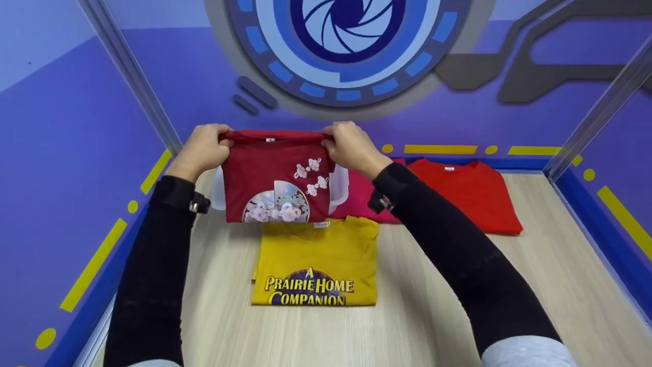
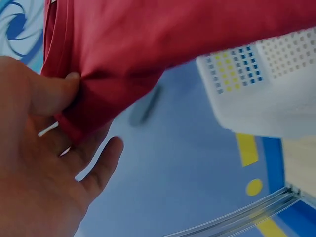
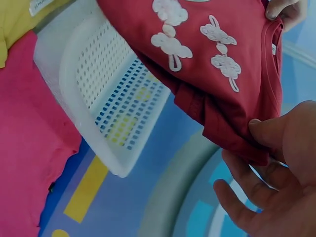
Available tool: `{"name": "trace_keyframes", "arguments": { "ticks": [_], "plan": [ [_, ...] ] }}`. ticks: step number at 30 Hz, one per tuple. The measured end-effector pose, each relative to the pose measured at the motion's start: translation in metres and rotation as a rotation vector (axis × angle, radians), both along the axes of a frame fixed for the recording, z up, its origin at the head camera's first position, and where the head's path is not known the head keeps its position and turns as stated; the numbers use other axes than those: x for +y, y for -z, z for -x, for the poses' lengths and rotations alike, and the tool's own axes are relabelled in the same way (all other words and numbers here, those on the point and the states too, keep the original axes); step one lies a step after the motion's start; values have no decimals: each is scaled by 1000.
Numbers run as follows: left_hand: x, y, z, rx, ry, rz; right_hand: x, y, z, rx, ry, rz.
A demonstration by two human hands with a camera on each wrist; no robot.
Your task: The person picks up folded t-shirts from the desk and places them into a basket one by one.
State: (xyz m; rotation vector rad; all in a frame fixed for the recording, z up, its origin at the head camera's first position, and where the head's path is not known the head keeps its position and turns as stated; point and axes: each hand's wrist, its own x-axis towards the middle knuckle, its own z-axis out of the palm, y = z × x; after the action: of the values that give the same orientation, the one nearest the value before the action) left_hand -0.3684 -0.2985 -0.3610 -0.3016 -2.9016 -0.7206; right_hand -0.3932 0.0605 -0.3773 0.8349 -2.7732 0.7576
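A dark red T-shirt (image 1: 275,173) with white floral knots and a round printed patch hangs between my hands in the head view. My left hand (image 1: 202,150) pinches its upper left corner, thumb in front, as the left wrist view also shows. The upper right corner is pinched by my right hand (image 1: 355,148). Behind the shirt stands a white perforated basket (image 3: 116,94), mostly hidden by the cloth in the head view. Just below the shirt's hem, a folded yellow T-shirt (image 1: 316,260) with printed lettering lies on the table.
Right of the basket lies a folded pink garment (image 1: 359,199), partly behind my right wrist. A folded bright red T-shirt (image 1: 473,196) lies farther right, near the back wall. Blue-purple printed panels (image 1: 66,168) with metal corner posts enclose the wooden table (image 1: 336,336).
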Motion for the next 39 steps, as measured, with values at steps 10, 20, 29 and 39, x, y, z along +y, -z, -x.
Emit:
{"name": "trace_keyframes", "arguments": {
  "ticks": [10, 20, 29, 39],
  "plan": [
    [16, 39, 40, -102, -39, 188, -11, 53, 33, -12, 27, -148],
    [21, 66, 49, -248, -35, 288, -20, 84, 45, -22, -8, -235],
    [29, 78, 57, -269, -66, 285, -24, 92, 48, -6, 20, -312],
    [28, 79, 63, -252, -114, 235, -41, 98, 60, 74, 109, -478]
  ]
}}
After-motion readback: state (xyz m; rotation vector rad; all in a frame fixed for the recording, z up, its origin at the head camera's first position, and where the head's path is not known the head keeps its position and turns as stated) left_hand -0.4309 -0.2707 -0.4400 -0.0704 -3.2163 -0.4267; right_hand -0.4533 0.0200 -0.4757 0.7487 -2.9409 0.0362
